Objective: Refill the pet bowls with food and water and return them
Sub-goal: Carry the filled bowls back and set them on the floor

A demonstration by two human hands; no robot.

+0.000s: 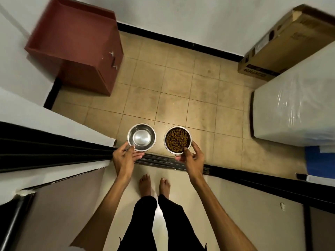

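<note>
Steel bowl (141,137) sitting in left hand (125,156), thumb hooked over near rim, fingers curled under base; shiny inside, cannot tell if holding water. Second bowl (177,140) gripped by right hand (192,158), thumb on near rim, fingers cupping beneath, filled with brown kibble (177,140). Both being held level, side by side, apart, hovering over black door track (159,160) at threshold of tiled floor (172,91). Bare feet (154,185) standing just behind track, black trousers below. Red cabinet (79,46) sitting in far left corner against wall. Cardboard box (282,46) leaning at far right, next to plastic-wrapped white block (293,109). Blue item (319,162) showing at right edge, near block.
</note>
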